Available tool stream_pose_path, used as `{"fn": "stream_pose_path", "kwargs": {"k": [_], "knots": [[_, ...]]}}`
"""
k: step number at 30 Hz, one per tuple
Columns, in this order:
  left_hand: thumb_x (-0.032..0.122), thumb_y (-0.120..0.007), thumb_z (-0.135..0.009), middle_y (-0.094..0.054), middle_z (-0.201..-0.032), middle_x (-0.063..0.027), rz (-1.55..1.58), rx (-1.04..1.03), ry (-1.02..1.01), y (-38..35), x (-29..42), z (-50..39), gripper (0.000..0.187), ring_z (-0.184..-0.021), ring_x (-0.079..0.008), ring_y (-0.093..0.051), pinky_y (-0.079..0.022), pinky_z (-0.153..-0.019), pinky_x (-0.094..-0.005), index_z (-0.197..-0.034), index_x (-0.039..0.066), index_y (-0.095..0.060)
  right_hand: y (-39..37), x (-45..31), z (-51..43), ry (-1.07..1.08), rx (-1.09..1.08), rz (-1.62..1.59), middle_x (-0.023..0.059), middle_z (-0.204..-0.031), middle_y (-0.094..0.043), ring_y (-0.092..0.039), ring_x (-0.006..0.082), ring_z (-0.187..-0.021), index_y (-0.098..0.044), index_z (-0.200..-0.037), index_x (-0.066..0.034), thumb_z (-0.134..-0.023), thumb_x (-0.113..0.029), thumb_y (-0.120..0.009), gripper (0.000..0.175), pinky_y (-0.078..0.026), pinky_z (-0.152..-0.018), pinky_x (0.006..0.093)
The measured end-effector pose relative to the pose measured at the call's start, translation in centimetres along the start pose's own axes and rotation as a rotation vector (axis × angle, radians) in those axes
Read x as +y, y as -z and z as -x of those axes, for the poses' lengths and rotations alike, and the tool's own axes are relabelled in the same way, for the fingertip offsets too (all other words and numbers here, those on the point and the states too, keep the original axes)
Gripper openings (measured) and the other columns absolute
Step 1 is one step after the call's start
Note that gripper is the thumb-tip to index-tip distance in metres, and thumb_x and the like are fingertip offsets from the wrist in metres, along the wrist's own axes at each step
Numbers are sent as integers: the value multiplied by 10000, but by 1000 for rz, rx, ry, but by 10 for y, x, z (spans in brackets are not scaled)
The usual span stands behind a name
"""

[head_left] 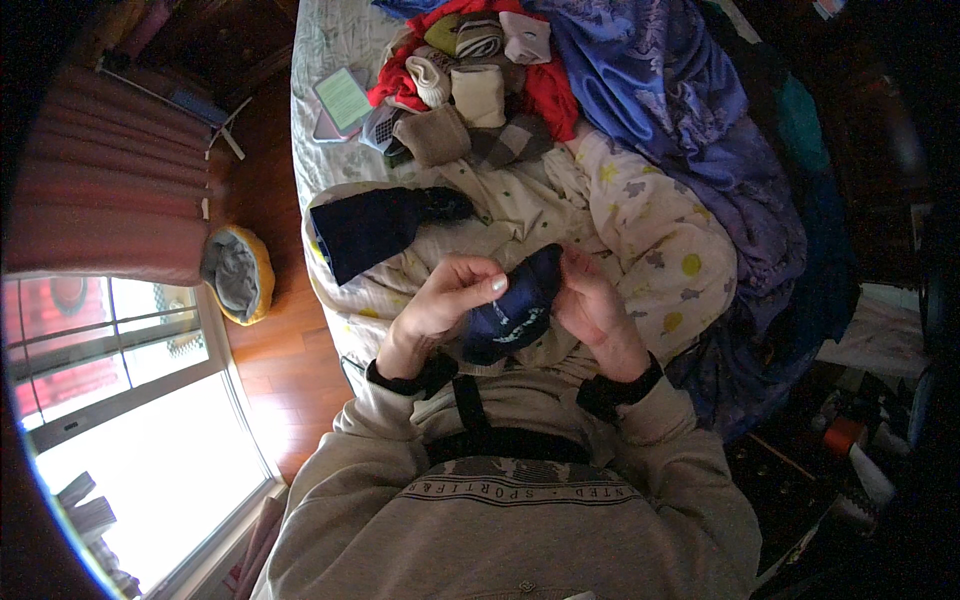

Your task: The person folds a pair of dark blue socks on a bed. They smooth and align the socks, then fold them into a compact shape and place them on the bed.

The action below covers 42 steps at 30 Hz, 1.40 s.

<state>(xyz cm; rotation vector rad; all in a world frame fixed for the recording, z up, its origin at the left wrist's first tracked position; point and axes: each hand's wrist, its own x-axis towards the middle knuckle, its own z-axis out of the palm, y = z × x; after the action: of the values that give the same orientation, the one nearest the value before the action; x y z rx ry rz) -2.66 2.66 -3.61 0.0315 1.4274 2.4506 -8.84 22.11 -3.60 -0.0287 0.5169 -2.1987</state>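
Observation:
A navy cloth piece, apparently a sock (517, 319), is stretched between my two hands over my lap and bears light stitching or print. My left hand (446, 300) pinches its near-left edge between thumb and fingers. On the other side, my right hand (594, 300) grips the right edge, its fingers partly hidden behind the fabric. Beyond my left hand a dark navy sock (367, 229) lies flat on a patterned cream blanket (660, 255). Further off, several folded socks, among them a cream one (478, 96) and a brown one (433, 135), are heaped on a red cloth (551, 105).
A phone (343, 103) with a lit screen rests on the bed left of the sock heap. Blue-purple satin bedding (652, 82) bunches along the right. Left of the bed, a yellow-rimmed pet bed (262, 277) sits on the wooden floor (289, 360) by a window (157, 450).

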Motion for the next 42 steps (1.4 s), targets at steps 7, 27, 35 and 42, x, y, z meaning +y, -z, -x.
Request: {"fn": "stream_pose_path", "kwargs": {"k": [7,27,35,42], "knots": [[50,-678,-800,-643,-884,-39,-67,-97,-16,-8,15,9,248,-790,-70,-573,-455,-706,-202,-1019,-31,-596,0,-4,4,146,-35,-28,34,-1008,-597,-582,151,-928,-490,-1173,-62,-855,-118,-582,336,-459,-804,292],[64,-719,-726,-626,-835,-101,-907,159,-391,-38,37,9,195,-748,-251,-612,-469,-635,-325,-839,21,-566,-57,-52,10,-31,-40,1382,35,-802,-626,-560,87,-776,-615,-887,3,-830,-166,-638,180,-442,-715,246],[73,-731,-723,-623,-841,-101,-743,260,-308,-42,34,16,224,-769,-228,-613,-471,-633,-302,-901,15,-608,-57,-60,13,176,-192,1435,28,-811,-593,-563,133,-765,-613,-928,-39,-717,-164,-753,283,-436,-681,275],[50,-725,-706,-638,-889,-125,-899,122,-318,-37,39,13,269,-765,-232,-594,-471,-688,-316,-960,5,-648,-51,-60,10,311,-313,1558,74,-791,-582,-572,207,-721,-601,-923,-47,-700,-140,-756,287,-435,-648,303]]}}
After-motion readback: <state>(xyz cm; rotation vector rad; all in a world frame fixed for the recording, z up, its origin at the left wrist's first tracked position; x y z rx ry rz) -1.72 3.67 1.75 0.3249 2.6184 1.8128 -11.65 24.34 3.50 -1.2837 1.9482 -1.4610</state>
